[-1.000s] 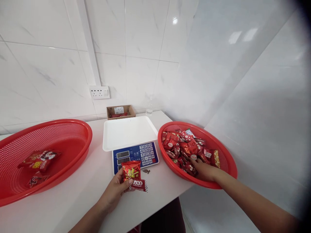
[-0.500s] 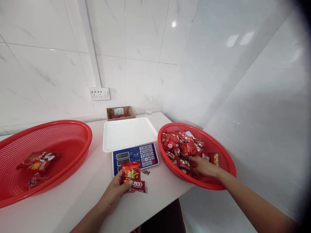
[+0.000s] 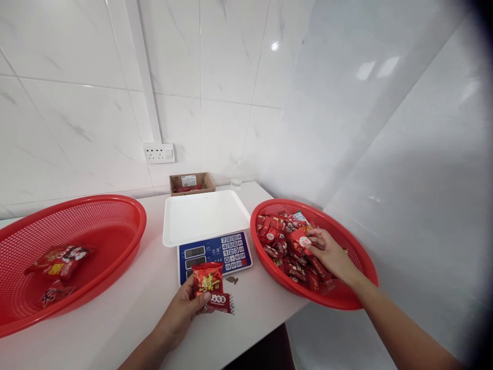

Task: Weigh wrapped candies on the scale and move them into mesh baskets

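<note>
My left hand (image 3: 181, 311) rests on the white table near its front edge, closed on a red snack packet (image 3: 208, 280) with a second, smaller red packet (image 3: 220, 302) under it. My right hand (image 3: 327, 252) is inside the right red basket (image 3: 358, 295), fingers pinched on a red packet with a white dot (image 3: 301, 240) lifted from the pile of red snack packets (image 3: 279, 241). Between the two hands stands a scale (image 3: 215, 252) with a blue keypad and a bare white weighing tray (image 3: 204, 216).
A big red basket (image 3: 115, 257) at the left holds a few red packets (image 3: 57, 257). A small cardboard box (image 3: 191, 182) and a clear bottle (image 3: 236, 176) stand against the tiled wall under a wall socket (image 3: 159, 152). A small dark scrap (image 3: 231, 280) lies before the scale.
My right hand moved from the near side of the right basket up toward its middle and closed on a packet. My left hand has barely moved.
</note>
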Available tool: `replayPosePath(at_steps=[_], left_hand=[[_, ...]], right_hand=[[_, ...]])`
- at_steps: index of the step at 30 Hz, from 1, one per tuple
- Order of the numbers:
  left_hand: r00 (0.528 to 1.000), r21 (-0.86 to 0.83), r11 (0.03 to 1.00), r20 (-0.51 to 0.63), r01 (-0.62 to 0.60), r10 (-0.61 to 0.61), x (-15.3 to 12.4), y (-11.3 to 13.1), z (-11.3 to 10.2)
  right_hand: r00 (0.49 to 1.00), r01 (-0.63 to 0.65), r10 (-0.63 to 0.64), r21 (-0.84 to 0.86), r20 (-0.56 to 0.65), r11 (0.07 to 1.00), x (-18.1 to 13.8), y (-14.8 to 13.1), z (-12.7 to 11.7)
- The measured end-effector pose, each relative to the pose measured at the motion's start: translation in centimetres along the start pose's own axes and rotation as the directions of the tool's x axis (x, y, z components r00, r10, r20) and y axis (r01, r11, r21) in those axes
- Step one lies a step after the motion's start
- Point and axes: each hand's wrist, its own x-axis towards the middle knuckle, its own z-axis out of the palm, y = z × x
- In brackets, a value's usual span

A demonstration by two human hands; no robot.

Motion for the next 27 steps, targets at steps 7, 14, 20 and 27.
replayPosePath(at_steps=[7, 14, 20, 27], left_hand=[[1.000, 0.018, 1.000, -0.011, -0.001, 0.002, -0.1, 0.1, 0.1], [1.000, 0.033, 0.999, -0.009, -0.005, 0.006, -0.2, 0.3, 0.2], [1.000, 0.025, 1.000, -0.006, -0.003, 0.003, -0.3, 0.5, 0.4], [1.000, 0.006, 1.000, 0.012, -0.007, 0.007, -0.2, 0.1, 0.2]], right_hand=[[0.999, 0.038, -0.037, 0.017, -0.010, 0.999, 0.0, 0.6, 0.1], [0.995, 0.089, -0.091, -0.062, -0.041, 0.994, 0.2, 1.2, 0.1], [0.996, 0.076, -0.084, -0.185, -0.039, 0.980, 0.0, 1.0, 0.1], [0.996, 0.047, -0.039, 0.117, -0.075, 0.992, -0.1, 0.0, -0.9]])
